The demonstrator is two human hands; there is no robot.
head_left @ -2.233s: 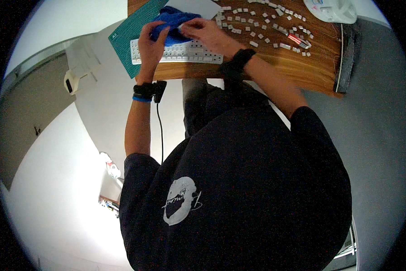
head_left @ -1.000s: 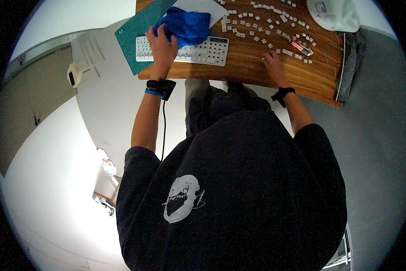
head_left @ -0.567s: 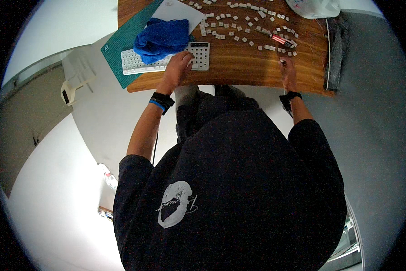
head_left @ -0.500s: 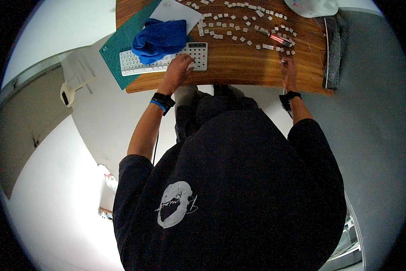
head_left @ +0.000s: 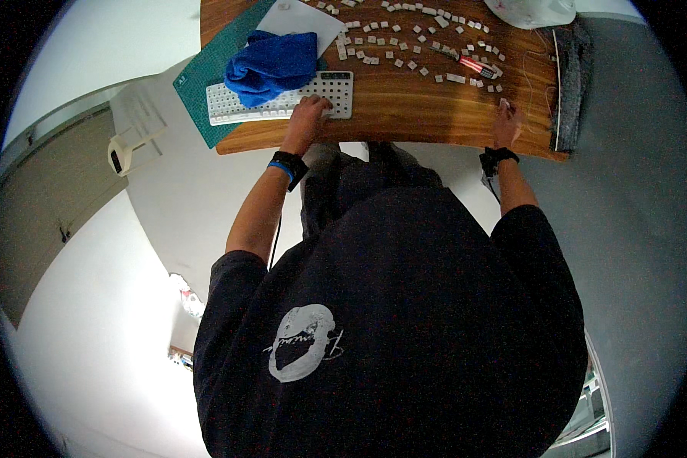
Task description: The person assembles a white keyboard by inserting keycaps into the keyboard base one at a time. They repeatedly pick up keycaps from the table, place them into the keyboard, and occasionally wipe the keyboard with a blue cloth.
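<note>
A white keyboard (head_left: 342,99) with its keycaps off lies at the table's near edge, partly on a green cutting mat (head_left: 198,80). A crumpled blue cloth (head_left: 271,69) covers part of its left and middle. My left hand (head_left: 308,122) grips the keyboard's near edge right of the cloth, fingers bent over its top. Over the bare wood at right is my right hand (head_left: 508,126), slightly blurred, fingers pinched on a small whitish piece that looks like a keycap (head_left: 504,102). Loose white keycaps (head_left: 412,66) lie in curved rows beyond my hands.
A screwdriver-like tool with a red, white and black handle (head_left: 477,66) lies among the keycaps. A white sheet (head_left: 305,23) lies behind the cloth. At the far right stand a clear plastic bag or container (head_left: 538,11) and a dark strip along the wooden table's (head_left: 412,114) edge.
My right hand has moved right, away from the keycap rows, carrying the small whitish piece. My left hand stays at the keyboard and has shifted slightly. The whole view has moved a little.
</note>
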